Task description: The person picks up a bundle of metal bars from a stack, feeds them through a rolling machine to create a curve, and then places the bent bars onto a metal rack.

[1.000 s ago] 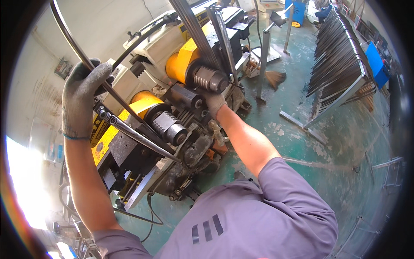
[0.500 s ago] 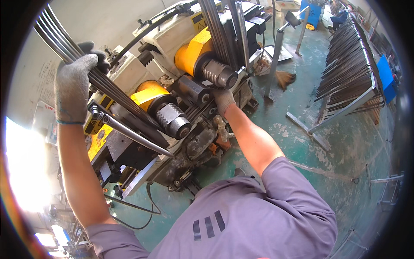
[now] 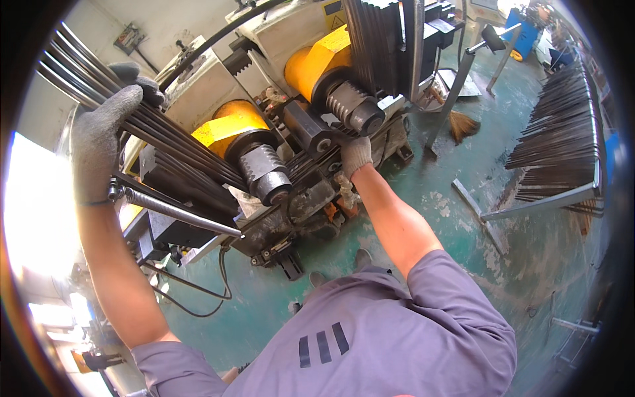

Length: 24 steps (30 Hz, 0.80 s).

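Note:
My left hand (image 3: pixel 106 142), in a grey work glove, is closed around a bundle of long dark metal rods (image 3: pixel 175 142). They slant from the upper left down to the nearer yellow machine head (image 3: pixel 233 126) with its toothed steel shaft (image 3: pixel 261 165). My gloved right hand (image 3: pixel 357 155) reaches under the farther toothed shaft (image 3: pixel 350 106), beside a black block (image 3: pixel 305 126). Its fingers are hidden there, so what they touch cannot be seen. A coil spring on a bar (image 3: pixel 175 210) lies just below the rods, near my left wrist.
More dark rods (image 3: pixel 370 46) stand at the farther yellow head (image 3: pixel 321 59). A metal post (image 3: pixel 453 99) and a broom (image 3: pixel 463 126) are to the right. Farther right, a rack (image 3: pixel 529 204) carries many rods. Cables (image 3: pixel 225 291) hang to the green floor below the machine.
The view has shifted, with the machine now farther right in it. My left hand and the rods have moved left relative to the machine. My right hand stays by the black block.

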Available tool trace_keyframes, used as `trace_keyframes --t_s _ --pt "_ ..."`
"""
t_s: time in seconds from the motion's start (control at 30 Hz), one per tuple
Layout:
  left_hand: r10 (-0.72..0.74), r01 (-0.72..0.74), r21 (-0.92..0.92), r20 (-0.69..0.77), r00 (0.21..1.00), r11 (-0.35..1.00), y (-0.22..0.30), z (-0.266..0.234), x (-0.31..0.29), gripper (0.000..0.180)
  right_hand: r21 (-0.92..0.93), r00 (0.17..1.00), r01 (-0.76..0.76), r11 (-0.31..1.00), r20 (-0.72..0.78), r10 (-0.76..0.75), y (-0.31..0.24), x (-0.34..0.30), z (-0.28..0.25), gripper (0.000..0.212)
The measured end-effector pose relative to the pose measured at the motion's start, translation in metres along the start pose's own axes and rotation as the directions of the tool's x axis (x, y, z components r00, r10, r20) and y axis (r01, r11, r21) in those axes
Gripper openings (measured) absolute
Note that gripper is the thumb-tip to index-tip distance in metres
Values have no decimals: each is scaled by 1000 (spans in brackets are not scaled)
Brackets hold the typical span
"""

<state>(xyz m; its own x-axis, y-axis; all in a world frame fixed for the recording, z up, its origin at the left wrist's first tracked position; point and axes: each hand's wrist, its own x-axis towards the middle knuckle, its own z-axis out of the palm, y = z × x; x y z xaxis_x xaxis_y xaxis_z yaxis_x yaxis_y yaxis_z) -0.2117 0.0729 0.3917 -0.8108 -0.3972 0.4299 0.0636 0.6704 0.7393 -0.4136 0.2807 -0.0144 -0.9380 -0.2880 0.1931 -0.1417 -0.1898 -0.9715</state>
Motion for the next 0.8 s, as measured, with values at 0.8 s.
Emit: trace_keyframes --t_s 0.8 --pt "-109 108 232 -7 994 967 -1 -13 -5 45 -817 954 291 498 289 -83 4 -1 -6 42"
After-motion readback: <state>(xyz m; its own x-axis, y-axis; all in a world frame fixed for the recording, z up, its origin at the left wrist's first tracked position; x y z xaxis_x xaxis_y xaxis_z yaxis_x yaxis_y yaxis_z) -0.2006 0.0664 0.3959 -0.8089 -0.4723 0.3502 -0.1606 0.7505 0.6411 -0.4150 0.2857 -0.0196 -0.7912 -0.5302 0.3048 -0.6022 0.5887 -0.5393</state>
